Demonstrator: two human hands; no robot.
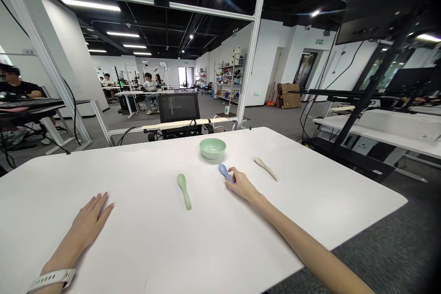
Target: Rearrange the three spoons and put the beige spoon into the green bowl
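On the white table my right hand reaches forward with its fingers closed around the handle of a blue spoon, whose bowl sticks out toward a pale green bowl just beyond it. A green spoon lies to the left of that hand, and a cream spoon lies to its right. My left hand rests flat on the table at the near left, fingers stretched out and holding nothing. A white watch band circles its wrist.
A black office chair stands behind the table's far edge. A white metal frame surrounds the workspace. Another desk with a black stand is at the right. People sit at desks far back and at the left.
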